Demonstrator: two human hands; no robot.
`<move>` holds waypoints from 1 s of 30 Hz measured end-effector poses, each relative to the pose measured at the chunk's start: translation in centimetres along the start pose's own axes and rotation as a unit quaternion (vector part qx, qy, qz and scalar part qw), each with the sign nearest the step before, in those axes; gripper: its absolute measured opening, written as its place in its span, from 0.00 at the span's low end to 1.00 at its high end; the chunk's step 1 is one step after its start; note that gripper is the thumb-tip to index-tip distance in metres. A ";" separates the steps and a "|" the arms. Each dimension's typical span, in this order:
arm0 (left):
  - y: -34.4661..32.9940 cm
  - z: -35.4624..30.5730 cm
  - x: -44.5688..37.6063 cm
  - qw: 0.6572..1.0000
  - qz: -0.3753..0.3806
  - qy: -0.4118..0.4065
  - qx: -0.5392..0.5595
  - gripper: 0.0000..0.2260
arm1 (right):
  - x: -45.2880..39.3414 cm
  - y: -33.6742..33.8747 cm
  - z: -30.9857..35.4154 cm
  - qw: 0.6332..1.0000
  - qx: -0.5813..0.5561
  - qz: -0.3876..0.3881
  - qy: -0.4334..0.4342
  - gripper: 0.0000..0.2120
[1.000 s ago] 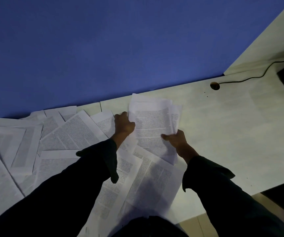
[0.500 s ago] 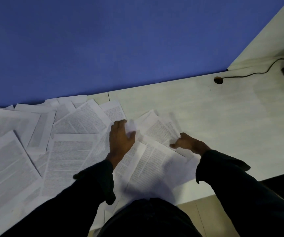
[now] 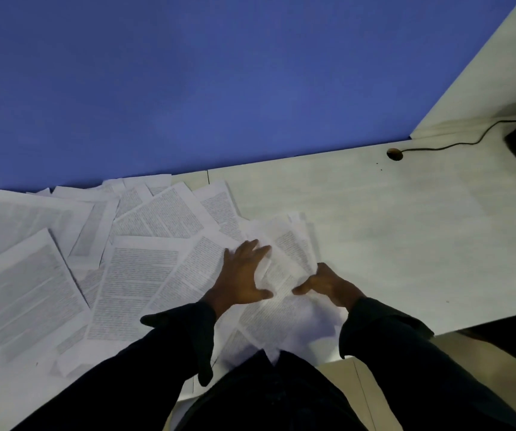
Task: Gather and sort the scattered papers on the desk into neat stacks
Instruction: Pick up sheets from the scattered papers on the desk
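Papers (image 3: pixel 144 275) cover the left half of the pale surface (image 3: pixel 390 244), overlapping at all angles, none squared yet. One small loose bunch of sheets (image 3: pixel 287 259) sits at the right edge of the mess, directly in front of the person, partly overhanging the near edge.

Left hand (image 3: pixel 241 281): palm down, fingers (image 3: pixel 250 250) spread flat on the bunch. Reads as pinning it so the sheets don't slide while the other hand works. Not gripping anything.

Right hand (image 3: pixel 328 286): at the bunch's right side, thumb pointing in toward the left hand, fingers curled at the paper's edge. Looks like it's pushing or pinching the edge, but motion blur there means I can't tell whether it has actually closed on a sheet.

Judgement: bunch is placed at the boundary with the bare right half of the surface because that's the free space to build a stack. Early stage, most sheets untouched.

Dark sleeves (image 3: pixel 172 353) lie over the nearest sheets; risk of dragging them.

Far right: cable (image 3: pixel 455 144) running into a grommet hole (image 3: pixel 394 154), well clear of the paper.
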State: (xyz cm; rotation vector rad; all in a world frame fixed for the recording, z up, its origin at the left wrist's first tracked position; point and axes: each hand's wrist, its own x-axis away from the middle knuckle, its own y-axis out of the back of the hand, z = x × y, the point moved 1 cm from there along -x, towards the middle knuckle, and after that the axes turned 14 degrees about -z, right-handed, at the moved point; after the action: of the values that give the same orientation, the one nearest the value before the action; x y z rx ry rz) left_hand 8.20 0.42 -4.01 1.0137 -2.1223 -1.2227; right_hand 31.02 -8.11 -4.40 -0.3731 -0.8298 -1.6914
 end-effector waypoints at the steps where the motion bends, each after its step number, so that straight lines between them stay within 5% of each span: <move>1: -0.2 -0.2 0.0 1.000 0.007 0.019 -0.009 0.49 | 0.3 0.7 -0.5 1.000 -0.018 -0.020 0.001 0.22; 6: 2.5 3.3 -0.9 0.954 -0.161 0.252 0.001 0.49 | 1.7 3.4 -2.9 0.989 -0.114 -0.081 -0.036 0.25; 9: 4.6 7.5 0.3 0.911 -0.077 0.402 -0.058 0.58 | 2.6 2.9 -3.7 0.982 -0.151 -0.102 -0.045 0.24; 16: 4.4 7.7 1.6 0.912 -0.036 0.394 -0.111 0.50 | 3.9 3.1 -5.4 0.921 -0.267 -0.259 -0.111 0.25; 18: 4.0 7.5 1.7 0.913 -0.036 0.403 -0.047 0.45 | 4.3 2.9 -5.7 0.919 -0.267 -0.269 -0.113 0.29; 20: 4.4 7.7 1.5 0.901 -0.056 0.418 0.096 0.29 | 4.6 2.6 -6.4 0.917 -0.264 -0.274 -0.120 0.31; 22: 5.0 7.9 1.0 0.814 -0.071 0.469 0.334 0.14 | 5.1 2.4 -7.0 0.915 -0.268 -0.273 -0.126 0.28; 24: 5.3 7.6 0.7 0.703 -0.042 0.480 0.523 0.16 | 5.9 2.1 -7.3 0.911 -0.284 -0.267 -0.131 0.28; 25: 5.2 7.3 0.5 0.688 -0.023 0.471 0.551 0.18 | 6.4 1.8 -7.3 0.909 -0.295 -0.262 -0.132 0.28; 30: 2.8 4.2 -0.2 0.785 -0.058 0.487 0.378 0.18 | 8.8 0.8 -8.9 0.891 -0.329 -0.280 -0.141 0.21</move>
State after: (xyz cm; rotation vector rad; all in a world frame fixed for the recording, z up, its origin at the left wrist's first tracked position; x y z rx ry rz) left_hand 4.31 3.64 -3.64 1.6332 -1.6149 0.2755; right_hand 30.75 -20.61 -4.79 -0.9262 -0.5671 -2.4999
